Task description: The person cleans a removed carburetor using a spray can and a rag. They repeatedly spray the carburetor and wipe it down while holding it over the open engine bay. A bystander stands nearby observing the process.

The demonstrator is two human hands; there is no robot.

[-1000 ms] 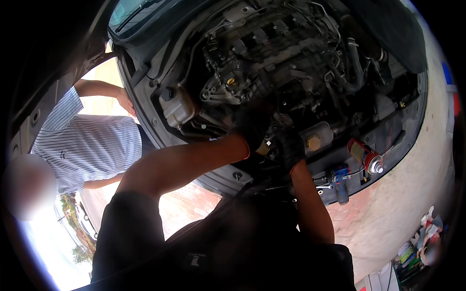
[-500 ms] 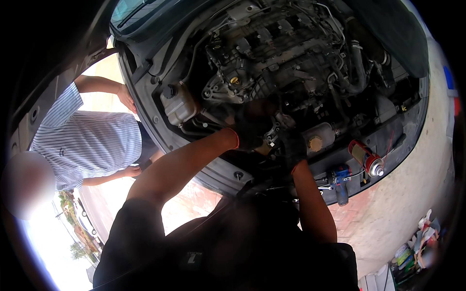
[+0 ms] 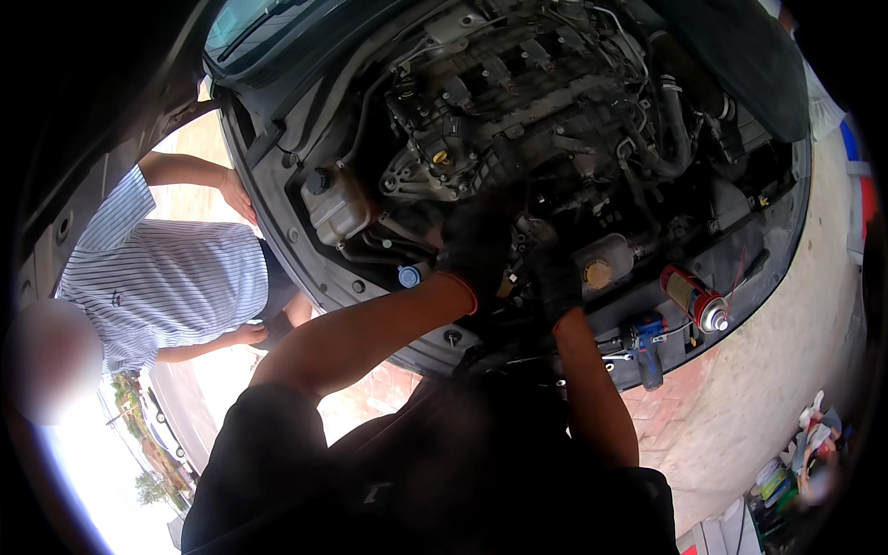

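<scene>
Both my hands wear dark gloves with red cuffs and reach into the front of a car's engine bay. My right hand [image 3: 558,282] closes round a small grey metal part [image 3: 529,231] low in front of the engine [image 3: 527,116]. Just left of that part is my left hand [image 3: 476,242], back upward, its fingers lost in shadow against the dark engine parts. A reservoir with a yellowish cap [image 3: 597,273] lies to the right of my right hand. Left of my left wrist shows a blue cap [image 3: 408,276].
A cloudy coolant tank [image 3: 338,208] sits at the left. On the front edge rest a blue and black cordless power tool [image 3: 649,351], some wrenches [image 3: 615,357] and a red spray can [image 3: 696,298]. A person in a striped shirt [image 3: 176,277] stands at the left fender.
My left hand has moved up and slightly right, deeper toward the engine, uncovering the blue cap. My right hand stays nearly in place at the metal part.
</scene>
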